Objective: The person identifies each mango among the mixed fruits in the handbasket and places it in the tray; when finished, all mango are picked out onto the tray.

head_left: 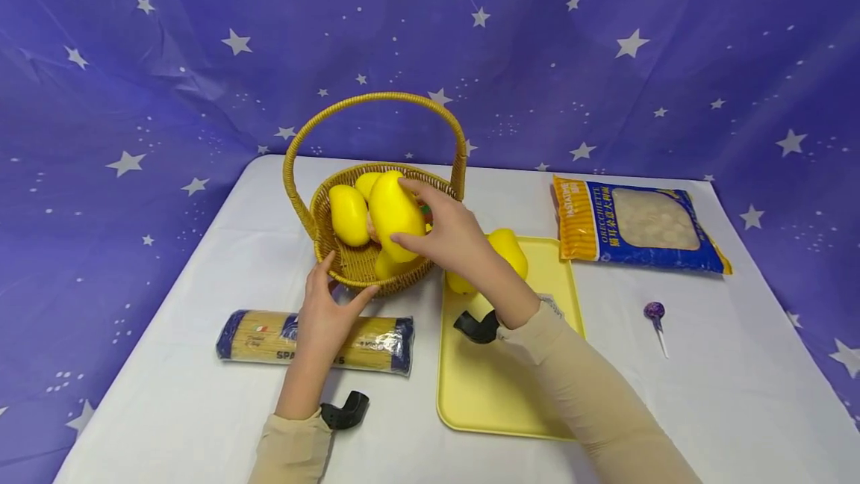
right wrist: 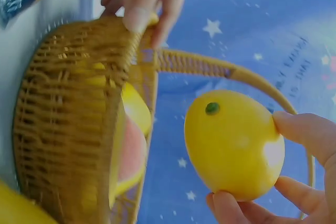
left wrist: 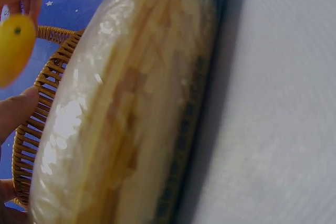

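Note:
My right hand [head_left: 457, 234] holds a smooth yellow mango [head_left: 396, 215] between thumb and fingers, above the wicker basket [head_left: 359, 282]. A small green stem spot shows on that mango [right wrist: 233, 145] in the right wrist view. With thumb and fingers, my left hand [head_left: 325, 323] grips the near rim of the basket. Inside the basket lie more yellow mangoes [head_left: 349, 215], and a pinkish fruit [right wrist: 132, 148] shows past the rim in the right wrist view. Other yellow fruit [head_left: 508, 251] sits on the pale yellow tray [head_left: 470, 394], partly hidden by my right arm.
A spaghetti pack [head_left: 255, 338] lies in front of the basket, under my left wrist. On the right are a blue and orange orecchiette bag [head_left: 645, 226] and a purple lollipop [head_left: 654, 311]. The basket's tall handle [head_left: 376, 97] arches above it; a starry purple cloth hangs behind.

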A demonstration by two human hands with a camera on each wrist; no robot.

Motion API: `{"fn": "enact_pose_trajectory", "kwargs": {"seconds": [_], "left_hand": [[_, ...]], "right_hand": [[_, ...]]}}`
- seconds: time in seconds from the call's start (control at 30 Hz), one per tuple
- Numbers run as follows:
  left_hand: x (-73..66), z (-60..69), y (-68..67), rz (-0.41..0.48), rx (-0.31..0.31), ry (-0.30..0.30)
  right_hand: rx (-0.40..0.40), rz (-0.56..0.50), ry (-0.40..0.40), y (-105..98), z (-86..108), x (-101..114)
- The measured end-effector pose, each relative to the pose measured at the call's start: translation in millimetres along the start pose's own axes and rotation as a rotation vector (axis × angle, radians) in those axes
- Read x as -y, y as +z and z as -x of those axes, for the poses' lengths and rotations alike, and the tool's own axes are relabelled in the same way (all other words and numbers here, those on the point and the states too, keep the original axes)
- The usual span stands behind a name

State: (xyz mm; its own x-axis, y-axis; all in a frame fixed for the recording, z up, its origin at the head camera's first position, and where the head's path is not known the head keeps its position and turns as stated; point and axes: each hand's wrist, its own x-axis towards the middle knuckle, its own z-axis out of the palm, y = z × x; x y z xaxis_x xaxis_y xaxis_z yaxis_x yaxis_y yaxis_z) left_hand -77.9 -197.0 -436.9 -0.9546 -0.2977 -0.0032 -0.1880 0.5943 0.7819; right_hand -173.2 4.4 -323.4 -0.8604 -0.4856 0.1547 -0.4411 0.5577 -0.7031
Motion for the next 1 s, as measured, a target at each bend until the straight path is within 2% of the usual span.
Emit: {"fn": "enact_pose_trajectory", "kwargs": {"seconds": [0.13,0.37,0.53,0.67,0.83,1.0], "left_hand": [[-0.5,-0.2,-1.1,0.011,0.0,0.002],[-0.9,0.1,-0.7,0.015,0.018,-0.017],[-0.9,0.1,-1.3,0.018,0.022,-0.02],[-1.7,0.4,-1.7,0.008,0.025,-0.021],[-2.9,0.9,-1.8,0.008,0.027,-0.022],[-2.6,0.2,-1.5,0.009,0.025,-0.023]], "right_hand": [[-0.031,-0.091,0.039,-18.2,10.7,-11.7],[-0.109,-0.154,0.097,-53.0,35.4,-40.0],[-0.167,-0.195,0.174,-78.9,56.2,-72.5],[-0.184,-0.192,0.255,-95.7,75.1,-104.4],[-0.156,-0.198,0.361,-103.3,96.4,-141.2],[-0.085,-0.227,0.447,-93.6,107.8,-169.1]]}}
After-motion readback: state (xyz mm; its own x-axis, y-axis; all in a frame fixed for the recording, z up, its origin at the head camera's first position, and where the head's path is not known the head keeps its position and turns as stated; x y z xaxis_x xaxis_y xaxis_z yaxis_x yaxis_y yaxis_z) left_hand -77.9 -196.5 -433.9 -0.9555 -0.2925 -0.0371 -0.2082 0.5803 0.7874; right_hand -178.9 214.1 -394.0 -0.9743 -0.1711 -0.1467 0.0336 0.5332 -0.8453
